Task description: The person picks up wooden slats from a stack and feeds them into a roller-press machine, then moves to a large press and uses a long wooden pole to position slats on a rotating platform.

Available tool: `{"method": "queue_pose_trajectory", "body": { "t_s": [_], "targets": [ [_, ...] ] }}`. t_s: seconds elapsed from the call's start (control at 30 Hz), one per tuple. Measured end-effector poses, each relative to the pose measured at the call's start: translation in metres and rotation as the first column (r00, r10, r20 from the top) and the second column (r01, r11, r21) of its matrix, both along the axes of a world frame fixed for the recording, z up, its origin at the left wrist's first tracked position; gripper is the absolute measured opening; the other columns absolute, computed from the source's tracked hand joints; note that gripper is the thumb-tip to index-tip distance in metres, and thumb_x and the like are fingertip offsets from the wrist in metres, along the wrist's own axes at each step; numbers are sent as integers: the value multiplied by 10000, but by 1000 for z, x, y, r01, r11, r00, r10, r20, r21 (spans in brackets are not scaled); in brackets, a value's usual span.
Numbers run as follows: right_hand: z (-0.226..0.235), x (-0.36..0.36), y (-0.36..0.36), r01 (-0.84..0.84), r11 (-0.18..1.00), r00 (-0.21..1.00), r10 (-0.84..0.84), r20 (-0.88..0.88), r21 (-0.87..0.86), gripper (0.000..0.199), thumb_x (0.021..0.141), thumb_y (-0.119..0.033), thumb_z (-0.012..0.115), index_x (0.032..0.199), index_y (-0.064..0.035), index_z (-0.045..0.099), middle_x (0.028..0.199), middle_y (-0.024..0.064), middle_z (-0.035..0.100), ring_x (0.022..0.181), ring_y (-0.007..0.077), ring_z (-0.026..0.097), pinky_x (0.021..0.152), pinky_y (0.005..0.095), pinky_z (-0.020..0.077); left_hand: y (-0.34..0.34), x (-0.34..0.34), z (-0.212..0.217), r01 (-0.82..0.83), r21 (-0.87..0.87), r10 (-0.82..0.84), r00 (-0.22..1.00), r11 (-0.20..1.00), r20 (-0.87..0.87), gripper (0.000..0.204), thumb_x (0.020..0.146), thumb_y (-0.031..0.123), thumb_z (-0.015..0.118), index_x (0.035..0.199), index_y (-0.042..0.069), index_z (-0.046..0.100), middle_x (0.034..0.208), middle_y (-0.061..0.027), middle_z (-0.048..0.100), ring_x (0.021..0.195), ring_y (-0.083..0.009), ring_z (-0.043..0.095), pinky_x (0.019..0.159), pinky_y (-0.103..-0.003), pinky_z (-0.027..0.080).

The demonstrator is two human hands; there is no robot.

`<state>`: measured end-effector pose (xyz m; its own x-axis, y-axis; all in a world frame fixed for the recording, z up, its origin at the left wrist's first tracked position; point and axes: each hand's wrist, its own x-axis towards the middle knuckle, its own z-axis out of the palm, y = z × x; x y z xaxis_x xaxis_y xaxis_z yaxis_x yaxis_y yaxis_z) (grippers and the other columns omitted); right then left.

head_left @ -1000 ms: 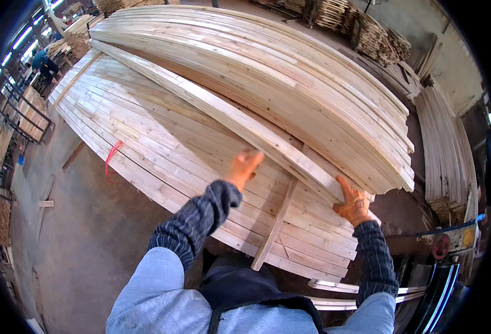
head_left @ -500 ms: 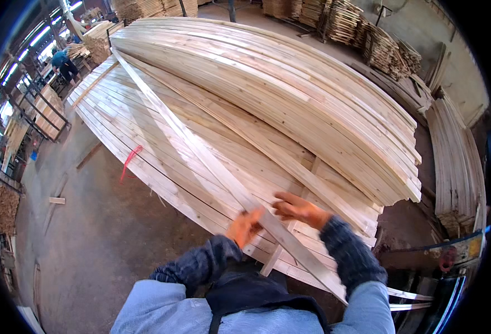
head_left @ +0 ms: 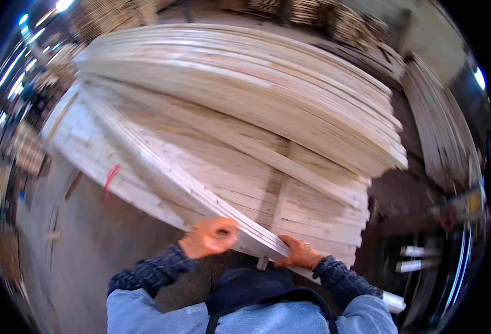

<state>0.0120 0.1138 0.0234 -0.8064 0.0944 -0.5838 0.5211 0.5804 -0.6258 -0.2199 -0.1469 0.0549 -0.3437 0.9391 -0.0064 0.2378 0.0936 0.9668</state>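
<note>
The person wears a light blue shirt, a dark apron and dark striped sleeve covers; both hands look orange. The right hand, at the lower middle of the frame, is gripping the near end of a long pale board, with the thumb over its upper side. The left hand is a little to the left, just beside the same board. Its fingers are curled into a ring with a dark gap in the middle; I cannot tell if it touches the board or holds anything. The board goes from the right hand up to the upper left of the frame. It shows several long lines, but with the blur I cannot tell if it is one board or more together.

Under it lies a wide layer of flat boards, across the centre of the frame. A thin stick lies across this layer, and passes under the long board. A second board lies aslant, between the held one and a tall stack behind. At the left, a red string hangs at the layer's edge, above the brown floor. Farther, at the right, is another pile of boards. More wood stacks stand at the top.
</note>
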Motion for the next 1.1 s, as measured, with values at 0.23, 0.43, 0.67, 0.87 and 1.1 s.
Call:
{"method": "queue_pose_trajectory", "body": {
  "t_s": [0.23, 0.43, 0.67, 0.87, 1.1],
  "targets": [
    [42, 191, 38, 38, 868, 977, -137, 166, 496, 885, 726, -319, 862, 1526, -166, 514, 1321, 185, 687, 1222, 346, 661, 1030, 421, 529, -13, -135, -24, -59, -320, -275, 377, 946, -884, 863, 624, 215, 824, 1439, 95, 569, 1496, -173, 552, 1430, -378, 469, 1212, -503, 345],
    [24, 308, 40, 195, 807, 970, -243, 13, 558, 827, 714, -167, 833, 1490, -174, 548, 1276, 135, 705, 1202, 317, 670, 1018, 423, 529, -1, -210, -86, -4, -432, -412, 293, 902, -863, 931, 510, 267, 897, 1356, 46, 577, 1341, -179, 620, 1319, -396, 541, 1191, -504, 372],
    [-20, 366, 57, 331, 655, 942, -275, -193, 680, 786, 604, -60, 833, 1357, -184, 650, 1216, 67, 727, 1184, 276, 669, 1068, 404, 493, 4, -166, -98, -43, -578, -580, -31, 815, -814, 641, 672, 466, 807, 1204, 117, 731, 1109, -104, 701, 1044, -330, 624, 940, -450, 480],
    [-9, 464, 111, 408, 542, 888, -422, -182, 735, 763, 635, 27, 808, 1341, -203, 629, 1419, 61, 612, 1455, 256, 462, 1314, 447, 207, 26, -56, -53, 13, -550, -545, 151, 835, -825, 791, 518, 517, 864, 1171, 96, 716, 1101, -135, 702, 1038, -342, 617, 944, -467, 482],
    [-8, 491, 140, 422, 463, 843, -517, -149, 779, 1043, 640, -119, 908, 1570, -188, 440, 1614, 82, 463, 1561, 292, 326, 1339, 461, 153, 130, 128, -16, 386, -240, -372, 316, 891, -873, 563, 472, 351, 794, 907, 26, 643, 810, -207, 593, 836, -426, 548, 819, -513, 449]
  ]
}}
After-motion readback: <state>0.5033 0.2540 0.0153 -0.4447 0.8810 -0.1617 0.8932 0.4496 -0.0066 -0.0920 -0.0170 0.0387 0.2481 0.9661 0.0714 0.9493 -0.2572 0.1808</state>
